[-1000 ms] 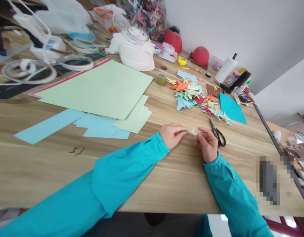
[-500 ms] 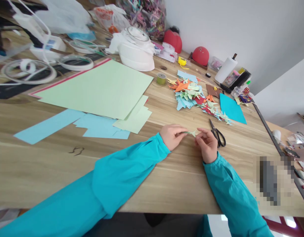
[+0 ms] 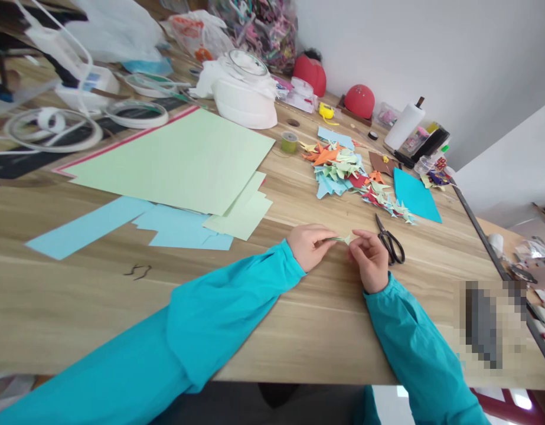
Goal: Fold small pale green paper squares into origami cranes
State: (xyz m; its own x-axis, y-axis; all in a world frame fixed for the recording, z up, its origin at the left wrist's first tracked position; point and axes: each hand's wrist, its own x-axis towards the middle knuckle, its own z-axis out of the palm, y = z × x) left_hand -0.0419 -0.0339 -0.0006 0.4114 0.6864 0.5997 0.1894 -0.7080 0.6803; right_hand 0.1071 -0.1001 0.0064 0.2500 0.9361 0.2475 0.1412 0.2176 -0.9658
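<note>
My left hand point(image 3: 308, 245) and my right hand point(image 3: 371, 260) rest on the wooden table point(image 3: 272, 307), both pinching a small pale green folded paper piece point(image 3: 342, 239) held between them. The fingers of each hand are pressed together on its ends. Black scissors point(image 3: 391, 242) lie just right of my right hand. A heap of small folded paper shapes point(image 3: 343, 168) in orange, green, blue and red lies beyond the hands.
A large pale green sheet point(image 3: 179, 159) and light blue sheets point(image 3: 121, 224) lie to the left. A teal sheet point(image 3: 414, 195), a green thread spool point(image 3: 289, 141), a white container point(image 3: 243, 94), tape rolls point(image 3: 137, 112), and red round objects point(image 3: 359, 100) stand further back.
My right hand has edged slightly left and closer to my left hand; the paper piece stays pinched between both.
</note>
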